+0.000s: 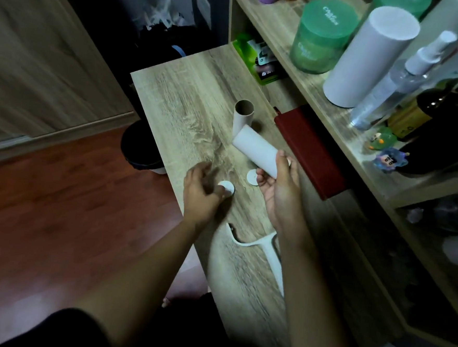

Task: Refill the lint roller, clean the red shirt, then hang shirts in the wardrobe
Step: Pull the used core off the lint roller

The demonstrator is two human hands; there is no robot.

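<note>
My right hand [278, 187] grips a white refill roll [254, 149] by its near end, tilted above the wooden table [178, 102]. My left hand [201, 189] pinches a small white round cap [227, 187] just over the table. A second white round cap [252, 176] lies on the table between the hands. An empty cardboard core [242, 117] stands upright behind the refill roll. The white lint roller handle [268, 253] lies on the table near my right forearm, partly hidden by it.
A dark red book [309, 152] lies at the table's right edge against the shelf unit [331, 126], which holds green jars [321, 36], a tall white cylinder [368, 58], bottles and small figures. A black bin [140, 151] stands on the floor left of the table.
</note>
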